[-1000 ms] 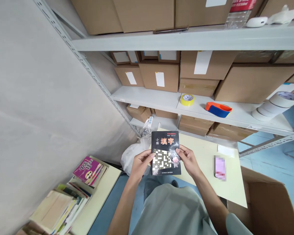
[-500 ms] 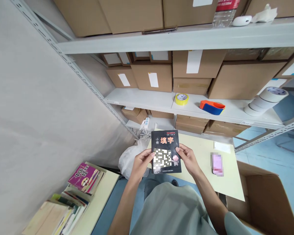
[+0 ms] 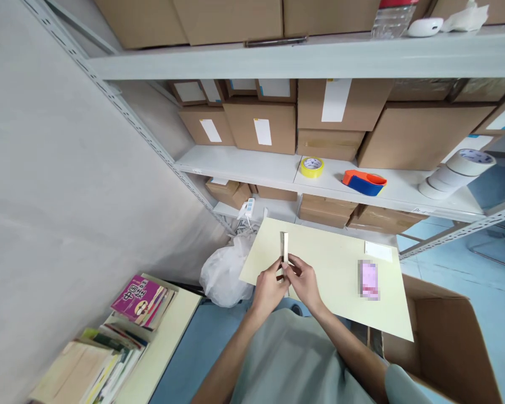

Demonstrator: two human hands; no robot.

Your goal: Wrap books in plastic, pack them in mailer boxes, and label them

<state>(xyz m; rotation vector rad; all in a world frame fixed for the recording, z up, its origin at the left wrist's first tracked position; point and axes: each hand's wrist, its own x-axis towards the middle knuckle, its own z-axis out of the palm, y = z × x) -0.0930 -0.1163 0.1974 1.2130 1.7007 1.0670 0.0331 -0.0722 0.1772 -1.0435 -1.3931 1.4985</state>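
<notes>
A thin book (image 3: 285, 246) is held edge-on over the near edge of the pale table (image 3: 328, 252), so its pages' edge faces me and its covers are barely visible. My left hand (image 3: 270, 287) grips it from the left side. From the right, my right hand (image 3: 303, 282) pinches the same book, its thumb against the page edge. Both hands are close together, fingers closed around the lower part of the book. To the right on the table lie a pink blurred item (image 3: 369, 280) and a white card (image 3: 378, 251).
Books are stacked on a side table (image 3: 174, 331) at left, with a purple book (image 3: 138, 299) on top. An open cardboard box (image 3: 450, 336) stands at right. Shelves ahead hold cartons, yellow tape (image 3: 312, 166), a tape dispenser (image 3: 364, 182) and white rolls (image 3: 457, 173). A plastic bag (image 3: 227, 272) sits left.
The book has turned from its black front cover facing me to edge-on. My hands have come together around it, and the view has shifted slightly.
</notes>
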